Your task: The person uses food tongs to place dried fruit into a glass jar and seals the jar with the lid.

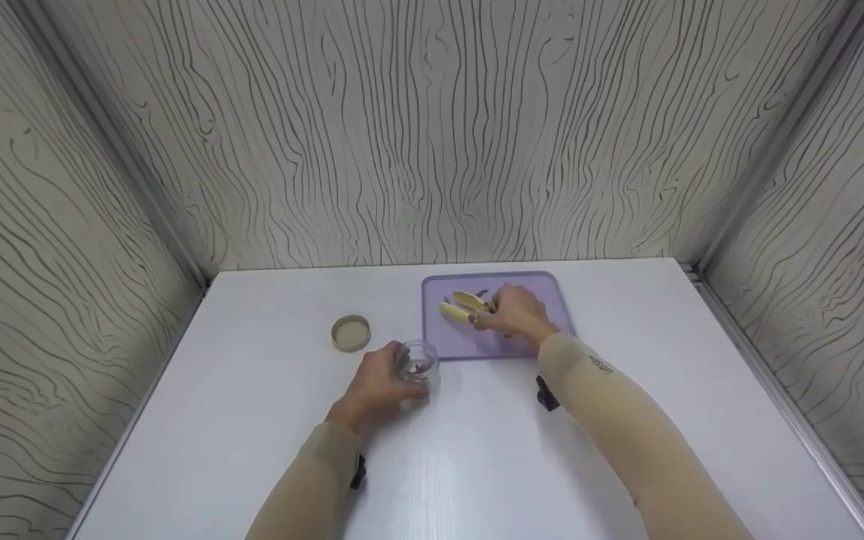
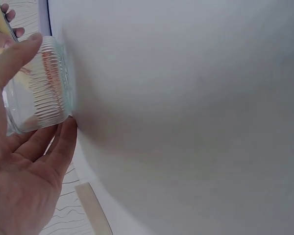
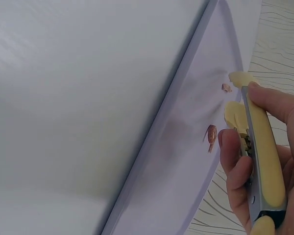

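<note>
My left hand [image 1: 378,384] grips a clear glass jar [image 1: 424,375] that stands on the table with its mouth open. Ribbed glass and some reddish pieces inside show in the left wrist view, where the thumb lies on one side of the jar [image 2: 48,93] and the fingers on the other. Over a purple tray [image 1: 451,343], my right hand [image 1: 518,313] holds tongs [image 3: 265,156] with yellow grips and yellow spoon-shaped tips. The two tips stand apart with nothing between them. Below them lie small reddish-brown, dried-looking pieces [image 3: 212,134] on the tray.
A round, shallow, tan lid [image 1: 350,334] lies on the white table [image 1: 252,405], left of the tray and beyond my left hand. Wood-patterned panels [image 1: 417,135] enclose the table at the back and both sides.
</note>
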Demonstrator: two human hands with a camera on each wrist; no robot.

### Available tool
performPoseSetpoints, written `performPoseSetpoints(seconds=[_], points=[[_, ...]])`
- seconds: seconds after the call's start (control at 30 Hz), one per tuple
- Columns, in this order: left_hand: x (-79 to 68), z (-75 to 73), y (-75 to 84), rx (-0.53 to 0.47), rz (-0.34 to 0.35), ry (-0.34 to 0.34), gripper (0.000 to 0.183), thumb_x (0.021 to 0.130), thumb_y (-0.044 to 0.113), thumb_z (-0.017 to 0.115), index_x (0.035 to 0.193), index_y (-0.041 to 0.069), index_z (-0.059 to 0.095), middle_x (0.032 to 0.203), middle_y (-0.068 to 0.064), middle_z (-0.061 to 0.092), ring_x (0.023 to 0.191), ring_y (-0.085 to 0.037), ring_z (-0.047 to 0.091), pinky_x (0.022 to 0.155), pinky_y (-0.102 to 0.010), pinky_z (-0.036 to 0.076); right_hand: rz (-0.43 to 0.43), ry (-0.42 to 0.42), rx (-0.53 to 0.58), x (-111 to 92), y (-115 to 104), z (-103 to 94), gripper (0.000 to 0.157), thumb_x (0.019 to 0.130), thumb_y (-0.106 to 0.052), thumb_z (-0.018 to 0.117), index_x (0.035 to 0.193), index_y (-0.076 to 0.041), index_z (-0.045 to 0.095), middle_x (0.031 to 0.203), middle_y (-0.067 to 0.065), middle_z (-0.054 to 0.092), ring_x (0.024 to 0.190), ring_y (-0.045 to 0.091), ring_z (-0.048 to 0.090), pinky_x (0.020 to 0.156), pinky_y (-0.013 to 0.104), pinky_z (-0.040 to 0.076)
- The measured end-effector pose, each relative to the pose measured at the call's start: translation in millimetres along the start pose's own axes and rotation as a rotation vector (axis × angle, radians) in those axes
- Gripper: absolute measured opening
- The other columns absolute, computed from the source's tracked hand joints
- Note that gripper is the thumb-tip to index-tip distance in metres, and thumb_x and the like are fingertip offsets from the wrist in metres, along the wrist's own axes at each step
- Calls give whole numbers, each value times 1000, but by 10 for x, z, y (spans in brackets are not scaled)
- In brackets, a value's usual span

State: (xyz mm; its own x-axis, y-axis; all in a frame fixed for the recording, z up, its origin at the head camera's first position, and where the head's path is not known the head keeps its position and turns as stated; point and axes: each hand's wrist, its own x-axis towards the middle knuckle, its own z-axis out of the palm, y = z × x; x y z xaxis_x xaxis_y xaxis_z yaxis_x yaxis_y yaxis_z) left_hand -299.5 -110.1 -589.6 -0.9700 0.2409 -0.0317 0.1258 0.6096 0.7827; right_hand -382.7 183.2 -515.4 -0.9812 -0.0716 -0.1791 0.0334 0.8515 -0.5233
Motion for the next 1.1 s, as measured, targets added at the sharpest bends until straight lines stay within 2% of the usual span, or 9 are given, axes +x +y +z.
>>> performPoseSetpoints(seconds=[0.17, 0.37, 0.6, 0.9, 1.1], points=[[30, 11, 13, -11, -8, -5, 83, 77, 29, 102, 146, 4, 64, 144, -16, 76, 140, -37, 70, 129, -56, 52, -3, 7, 6, 0, -17, 13, 36, 92, -41, 91, 104, -10, 79, 96, 4, 78, 77, 16, 68, 63, 27, 51], [12, 9, 15, -12, 24, -7, 86, 76, 29, 103, 147, 1, 63, 144, -18, 75, 140, -39, 70, 128, -56, 53, 2, 17, -14, 33, -41, 41, 32, 91, -41, 91, 95, -13, 77, 88, 0, 74, 76, 15, 63, 64, 28, 49], [-13, 31, 6, -67, 61, 51, 89, 78, 33, 103, 149, -1, 62, 147, -19, 73, 143, -40, 68, 128, -58, 52, -32, 32, -42, 52, -72, 71, 33, 93, -41, 90, 88, -12, 76, 80, -2, 72, 73, 15, 59, 65, 31, 46], [-19, 98, -4, -158, 41, 105, 85, 79, 22, 103, 150, 1, 63, 150, -18, 72, 146, -39, 66, 130, -57, 50, 2, 30, -37, 70, -111, 135, 33, 93, -40, 91, 101, -11, 79, 96, 3, 79, 79, 17, 64, 67, 29, 49], [-8, 117, -28, -176, 39, 118, 84, 80, 23, 102, 151, 2, 63, 151, -18, 72, 146, -38, 66, 130, -58, 50, 22, 25, -29, 112, -111, 154, 43, 94, -39, 90, 124, -10, 80, 108, 4, 81, 87, 18, 67, 76, 31, 54]])
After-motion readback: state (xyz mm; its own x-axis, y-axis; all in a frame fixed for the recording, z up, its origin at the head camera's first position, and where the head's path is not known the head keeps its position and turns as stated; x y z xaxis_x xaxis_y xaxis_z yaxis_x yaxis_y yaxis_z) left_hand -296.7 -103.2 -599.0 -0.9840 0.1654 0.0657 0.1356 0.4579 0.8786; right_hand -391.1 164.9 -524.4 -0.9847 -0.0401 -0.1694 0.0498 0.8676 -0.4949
